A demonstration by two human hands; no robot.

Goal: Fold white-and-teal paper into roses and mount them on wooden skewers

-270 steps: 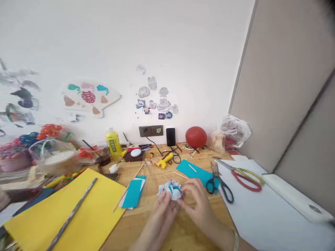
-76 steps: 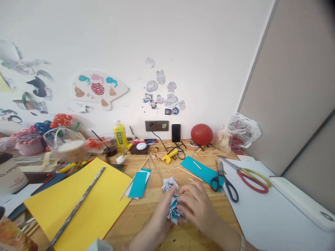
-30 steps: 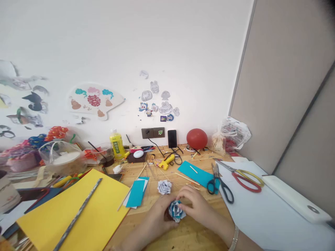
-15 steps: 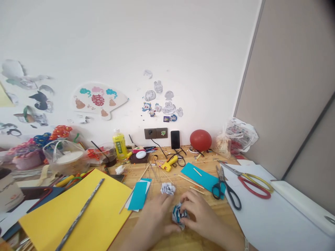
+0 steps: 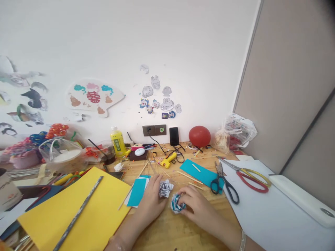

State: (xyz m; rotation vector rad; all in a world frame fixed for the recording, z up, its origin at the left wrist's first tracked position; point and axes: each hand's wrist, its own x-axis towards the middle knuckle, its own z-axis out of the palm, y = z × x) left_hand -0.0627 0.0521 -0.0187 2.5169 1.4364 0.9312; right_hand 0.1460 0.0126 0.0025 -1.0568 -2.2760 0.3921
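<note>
Single view, from my own head: faces forward, tilted down across the wooden table (image 5: 162,232). My left hand (image 5: 151,198) and right hand (image 5: 197,205) sit near, mid-frame; white wall (image 5: 183,42) far, grey partition (image 5: 288,87) right.

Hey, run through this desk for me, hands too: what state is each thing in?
Left hand: open, beside the white paper flower
White paper flower: folded, on the table
Right hand: closed on the blue-and-white paper flower
Blue-and-white paper flower: folded, held
Black-handled scissors: handles spread
Yellow bottle: upright, capped
Phone: propped up, screen dark
Red balloon: inflated
</note>
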